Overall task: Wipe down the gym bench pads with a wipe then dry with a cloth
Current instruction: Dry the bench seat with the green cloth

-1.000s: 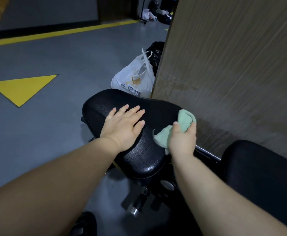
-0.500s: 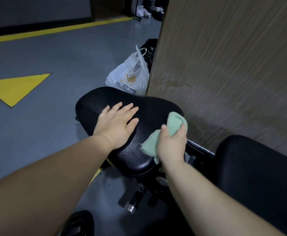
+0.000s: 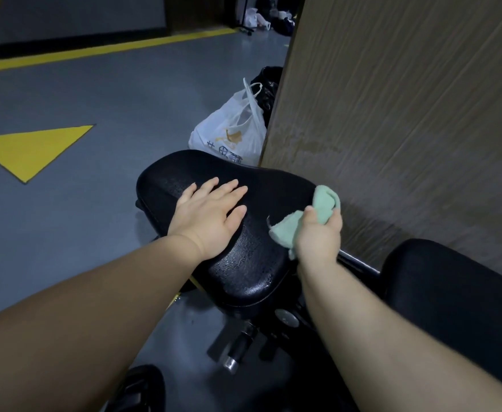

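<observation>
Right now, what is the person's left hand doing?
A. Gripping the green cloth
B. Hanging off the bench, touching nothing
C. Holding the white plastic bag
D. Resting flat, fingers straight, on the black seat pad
D: the left hand lies palm-down with straight fingers on the black seat pad, while the green cloth is bunched in the right hand at the pad's right edge.

The right hand [image 3: 318,239] covers part of the cloth [image 3: 325,200], and its fingers curl out of sight. At 4 o'clock the back pad [image 3: 452,292] runs off the right edge. At 12 o'clock the far clutter [image 3: 267,19] is too small to tell. Nearer, a black bag [image 3: 269,81] is half hidden by the panel [image 3: 392,114] and the white bag [image 3: 232,135]. At 7 o'clock a dark shape [image 3: 142,388] is cut by the bottom edge.
</observation>
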A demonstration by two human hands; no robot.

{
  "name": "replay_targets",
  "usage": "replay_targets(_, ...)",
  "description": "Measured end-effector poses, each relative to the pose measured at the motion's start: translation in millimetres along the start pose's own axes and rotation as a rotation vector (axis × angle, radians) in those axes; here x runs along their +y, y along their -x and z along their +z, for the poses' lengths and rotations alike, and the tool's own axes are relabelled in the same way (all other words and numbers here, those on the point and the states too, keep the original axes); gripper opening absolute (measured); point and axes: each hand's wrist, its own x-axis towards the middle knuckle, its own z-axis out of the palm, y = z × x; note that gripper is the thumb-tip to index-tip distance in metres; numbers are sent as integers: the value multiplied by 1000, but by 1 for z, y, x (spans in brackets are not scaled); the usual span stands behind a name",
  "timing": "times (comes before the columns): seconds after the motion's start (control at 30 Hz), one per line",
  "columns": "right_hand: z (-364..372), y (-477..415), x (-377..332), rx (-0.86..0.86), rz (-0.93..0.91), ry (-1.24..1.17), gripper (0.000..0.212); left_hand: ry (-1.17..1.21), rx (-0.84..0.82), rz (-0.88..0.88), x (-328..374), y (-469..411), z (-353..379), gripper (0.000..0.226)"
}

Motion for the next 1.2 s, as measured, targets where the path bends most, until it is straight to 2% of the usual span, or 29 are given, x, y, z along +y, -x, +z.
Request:
replay_targets(0.1, -7, 63, 19, 16, -84, 5, 62, -5, 11, 0, 0, -1, 0, 48)
replay_targets(0.2, -13, 113, 38, -46, -186, 4, 69, -19, 6, 2, 1, -1, 0, 48)
replay_targets(0.27, -12, 115, 44, -80, -201, 29, 74, -20, 0, 0, 2, -1, -1, 48)
replay_targets(0.33, -11, 101, 39, -78, -206, 44, 73, -17, 0, -3, 1, -1, -1, 48)
replay_targets(0.47, -7, 28, 10, -56, -79, 75, 59, -13, -3, -1, 1, -1, -1, 48)
replay_targets(0.6, -6, -46, -18, -173, 9, 162, 63, 1, -1, 5, 1, 1, -1, 48)
replay_targets(0.67, -6, -60, -22, -201, 18, 158, 57, 4, 11, 4, 1, 1, 1, 48)
replay_targets(0.8, 0, -46, -11, -69, -1, 53, 58, 5, 20, 2, 0, 1, 1, 47)
replay_targets(1.0, -11, 47, 25, -29, -159, 33, 67, 4, 20, 9, -1, 0, 0, 47)
replay_targets(1.1, -15, 108, 57, -93, -372, 58, 80, -2, 8, 10, 0, 1, -1, 48)
replay_targets(1.2, -20, 134, 83, -141, -645, 215, 75, 15, 8, 21, 0, 1, -3, 48)
